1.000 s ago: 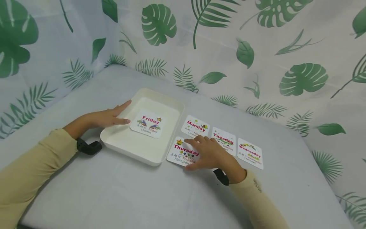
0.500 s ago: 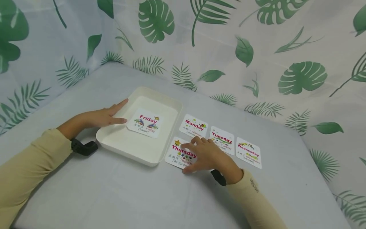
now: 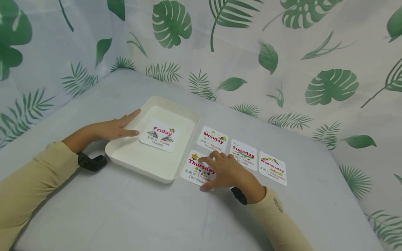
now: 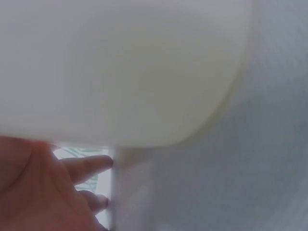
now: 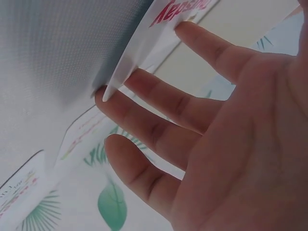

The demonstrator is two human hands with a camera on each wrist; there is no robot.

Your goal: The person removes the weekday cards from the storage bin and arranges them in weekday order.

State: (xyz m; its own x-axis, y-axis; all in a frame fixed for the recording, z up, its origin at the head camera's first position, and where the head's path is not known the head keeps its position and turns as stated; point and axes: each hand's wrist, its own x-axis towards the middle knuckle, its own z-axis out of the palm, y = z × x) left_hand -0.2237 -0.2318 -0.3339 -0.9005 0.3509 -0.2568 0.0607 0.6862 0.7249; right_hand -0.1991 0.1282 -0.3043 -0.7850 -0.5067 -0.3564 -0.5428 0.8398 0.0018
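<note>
In the head view my right hand (image 3: 224, 169) lies over the Thursday card (image 3: 196, 170), fingers spread, thumb at its lower edge. The right wrist view shows straight fingertips touching the face and edge of the Thursday card (image 5: 144, 53). My left hand (image 3: 111, 129) rests at the left rim of a white tray (image 3: 142, 169), thumb and fingers extended. The tray's corner (image 4: 159, 86) fills much of the left wrist view, with the left hand (image 4: 38, 187) partly hidden beside it. A Friday card (image 3: 160, 136) lies inside the tray.
Monday (image 3: 213, 137), Tuesday (image 3: 243, 153) and Wednesday (image 3: 272, 168) cards lie in a slanting row right of the tray. A grey-white cloth (image 3: 147, 216) covers the table. Behind it hangs a leaf-print curtain (image 3: 238, 62). Each wrist wears a black camera (image 3: 92, 162).
The view has shifted slightly over the last second. Both hands keep nearly the same places, the right on the Thursday card and the left at the tray; the cards stay put.
</note>
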